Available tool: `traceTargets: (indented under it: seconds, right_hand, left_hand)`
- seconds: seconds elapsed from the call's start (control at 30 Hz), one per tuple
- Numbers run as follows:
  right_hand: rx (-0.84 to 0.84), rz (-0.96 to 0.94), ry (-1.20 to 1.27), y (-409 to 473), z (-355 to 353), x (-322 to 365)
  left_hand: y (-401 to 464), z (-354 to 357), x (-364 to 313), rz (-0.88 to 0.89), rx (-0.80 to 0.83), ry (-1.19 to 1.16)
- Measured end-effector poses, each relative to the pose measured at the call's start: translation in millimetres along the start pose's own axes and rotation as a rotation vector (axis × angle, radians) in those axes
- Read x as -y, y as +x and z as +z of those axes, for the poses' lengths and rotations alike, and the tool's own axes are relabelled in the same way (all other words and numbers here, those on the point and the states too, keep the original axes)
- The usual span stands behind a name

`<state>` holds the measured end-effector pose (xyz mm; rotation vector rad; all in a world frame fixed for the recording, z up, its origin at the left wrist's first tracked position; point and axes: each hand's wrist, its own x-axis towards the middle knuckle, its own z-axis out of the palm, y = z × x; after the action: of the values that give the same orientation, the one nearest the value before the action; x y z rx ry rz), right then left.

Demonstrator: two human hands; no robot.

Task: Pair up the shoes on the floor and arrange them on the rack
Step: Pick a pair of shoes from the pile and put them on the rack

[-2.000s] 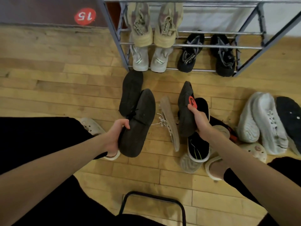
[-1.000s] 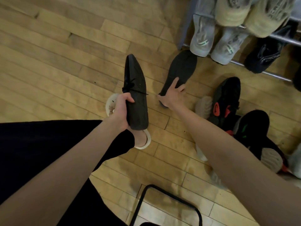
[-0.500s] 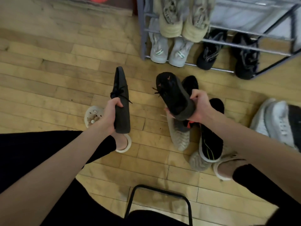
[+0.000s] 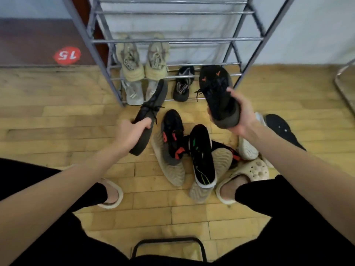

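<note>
1. The rack (image 4: 178, 40) is a frame of thin metal bars standing against the wall, with a beige pair (image 4: 143, 61) on a middle tier and pale grey and black shoes below it. Its upper tiers are bare (the bars look slick and widely spaced, so a soft sole could sag or tip between them).
2. The heap of loose shoes (image 4: 192, 150) lies on the wooden floor (image 4: 48, 116) in front of the rack, several of them on their sides or sole-up.
3. The dark shoe with orange marks (image 4: 216, 93) is up in the air before the lower tiers, heel end gripped by the right hand (image 4: 238, 116), fingers wrapped around the sole. It looks light and knit-soft; the heel and sole are probably the firmest place to hold.
4. The dark grey shoe (image 4: 150, 114) is clasped near its heel by the left hand (image 4: 132, 134), toe pointing at the rack. It looks like the mate. A loose lace dangles (it may snag on a bar).
</note>
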<state>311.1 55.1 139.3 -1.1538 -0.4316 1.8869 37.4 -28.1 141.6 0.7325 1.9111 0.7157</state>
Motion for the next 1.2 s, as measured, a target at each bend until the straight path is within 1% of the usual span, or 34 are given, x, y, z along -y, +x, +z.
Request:
traceTargets:
  seconds: [0.07,0.13,0.23,0.33,0.4,0.47,0.6,0.7,0.93,1.0,1.1,1.2]
  right_hand:
    - [-0.028,-0.038,-0.053,-1,-12,16]
    - [-0.030,-0.075,-0.116,5,-23,29]
    - [-0.048,-0.133,-0.283,21,-28,46]
    - [-0.192,-0.189,-0.506,49,-28,59]
    - [-0.296,-0.242,-0.630,73,-29,62]
    - [-0.324,-0.294,-0.715,93,-25,64]
    - [-0.369,-0.381,-0.801,137,-17,74]
    - [-0.374,-0.383,-0.811,176,-18,85]
    - [-0.438,-0.418,-0.888,242,-17,108]
    - [-0.450,-0.389,-0.910,250,-17,114]
    - [-0.488,-0.365,-0.975,256,-25,118]
    - [-0.498,-0.436,-1.072,254,-31,108]
  left_hand:
    - [0,15,-22,0.135,0.002,0.118]
    - [6,31,-42,0.260,-0.031,0.242]
    - [24,54,-67,0.395,-0.098,0.410]
    - [50,76,-83,0.456,-0.129,0.478]
    - [67,92,-91,0.477,-0.156,0.462]
    - [83,107,-99,0.493,-0.196,0.421]
    - [120,131,-122,0.501,-0.186,0.395]
    - [152,150,-140,0.512,-0.177,0.441]
    - [214,187,-167,0.540,-0.299,0.532]
    - [224,196,-175,0.551,-0.312,0.558]
    - [235,210,-183,0.516,-0.297,0.577]
    - [238,214,-177,0.492,-0.235,0.628]
